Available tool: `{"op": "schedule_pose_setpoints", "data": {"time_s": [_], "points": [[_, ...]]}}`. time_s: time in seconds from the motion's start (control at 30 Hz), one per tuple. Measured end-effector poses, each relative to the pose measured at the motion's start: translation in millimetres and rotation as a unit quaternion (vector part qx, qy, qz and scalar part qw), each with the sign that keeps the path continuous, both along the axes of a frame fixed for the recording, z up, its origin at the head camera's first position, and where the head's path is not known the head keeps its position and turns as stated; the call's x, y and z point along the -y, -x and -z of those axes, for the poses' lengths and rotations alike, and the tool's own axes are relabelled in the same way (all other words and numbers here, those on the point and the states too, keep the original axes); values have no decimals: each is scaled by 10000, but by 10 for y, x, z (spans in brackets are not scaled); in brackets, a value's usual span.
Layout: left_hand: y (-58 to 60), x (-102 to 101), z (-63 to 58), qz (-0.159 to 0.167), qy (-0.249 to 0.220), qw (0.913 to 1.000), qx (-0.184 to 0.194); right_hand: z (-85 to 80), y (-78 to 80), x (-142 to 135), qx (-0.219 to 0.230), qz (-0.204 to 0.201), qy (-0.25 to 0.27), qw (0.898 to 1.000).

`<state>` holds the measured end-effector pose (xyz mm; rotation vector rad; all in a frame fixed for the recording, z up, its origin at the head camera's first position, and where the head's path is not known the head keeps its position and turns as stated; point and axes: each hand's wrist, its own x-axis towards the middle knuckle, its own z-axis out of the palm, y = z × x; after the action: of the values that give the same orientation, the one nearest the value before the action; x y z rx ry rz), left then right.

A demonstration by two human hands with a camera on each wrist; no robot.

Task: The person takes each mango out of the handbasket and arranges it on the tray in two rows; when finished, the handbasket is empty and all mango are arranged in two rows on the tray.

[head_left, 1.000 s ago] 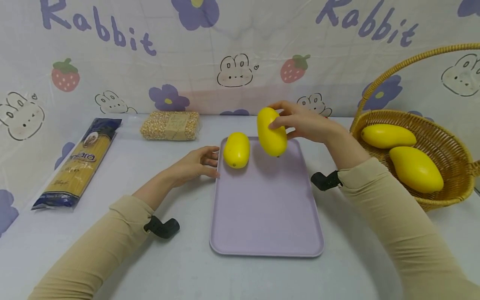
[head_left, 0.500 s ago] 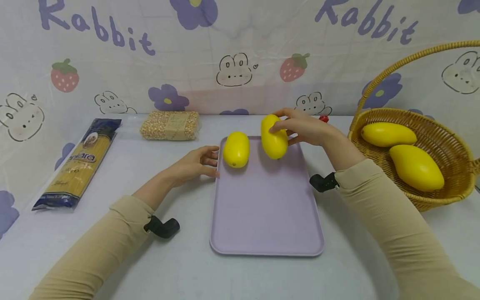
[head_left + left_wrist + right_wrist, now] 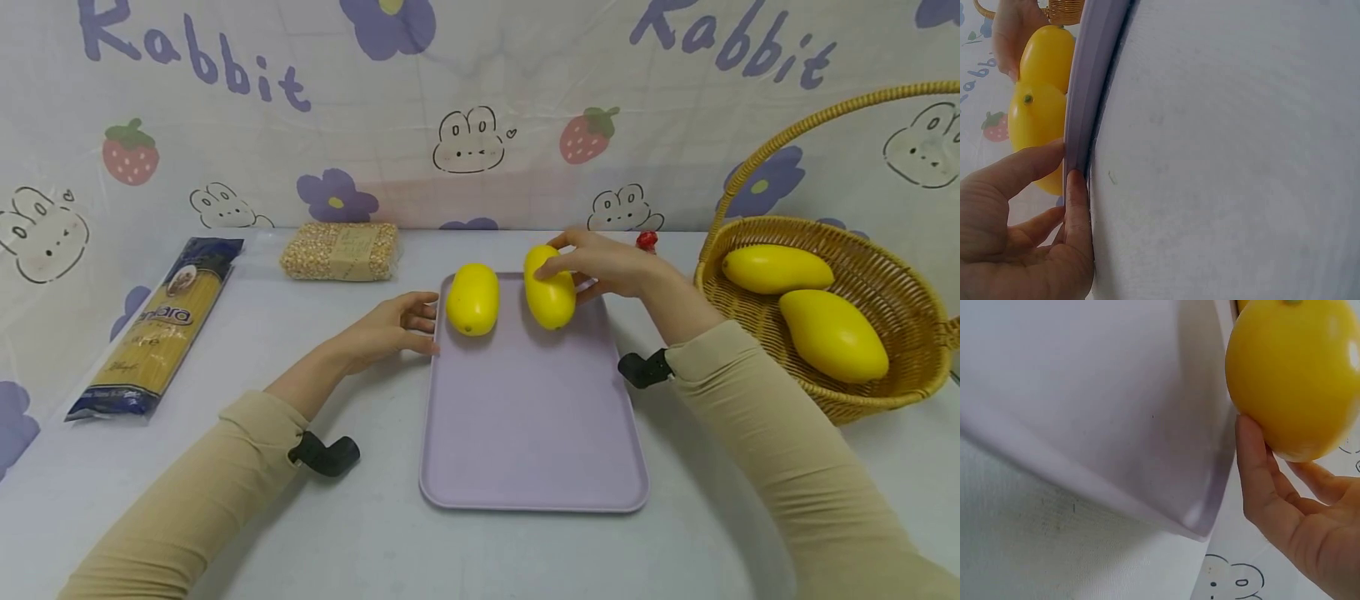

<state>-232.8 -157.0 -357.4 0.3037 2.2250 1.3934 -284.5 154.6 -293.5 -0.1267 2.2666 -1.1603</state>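
My right hand (image 3: pixel 607 262) grips a smooth yellow mango (image 3: pixel 553 300) at the far right corner of the lilac tray (image 3: pixel 532 417). The thumb lies on top of the fruit and the other fingers reach round its far side. Whether this mango touches the tray floor is not clear. Beside it, a second mango (image 3: pixel 473 300) lies on the tray's far left part. My left hand (image 3: pixel 382 333) rests its thumb and fingertips against the tray's left rim. In the left wrist view those fingers (image 3: pixel 1077 212) touch the rim (image 3: pixel 1088 81).
On the right stands a wicker basket (image 3: pixel 911 333) with a tall handle, holding two more mangoes (image 3: pixel 832 336). A bag of corn kernels (image 3: pixel 341 252) lies at the back left, with a pack of spaghetti (image 3: pixel 157 329) farther left. A small red object (image 3: pixel 647 242) sits behind the right hand.
The right hand has lowered its mango toward the tray's far right corner, bringing it down and slightly right. My left hand stays at the rim, and the other mango keeps its place.
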Motion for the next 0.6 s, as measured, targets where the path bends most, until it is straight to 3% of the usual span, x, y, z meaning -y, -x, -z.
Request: {"op": "schedule_pose_setpoints", "data": {"time_s": [0.27,0.6], "points": [[3,-10,7,-5,-23,10000,23,56,-1,66,-27,42,-425,9991],[1,-8,1,-6,-7,10000,0,96,9,146,-375,-28,-861,9956]]}}
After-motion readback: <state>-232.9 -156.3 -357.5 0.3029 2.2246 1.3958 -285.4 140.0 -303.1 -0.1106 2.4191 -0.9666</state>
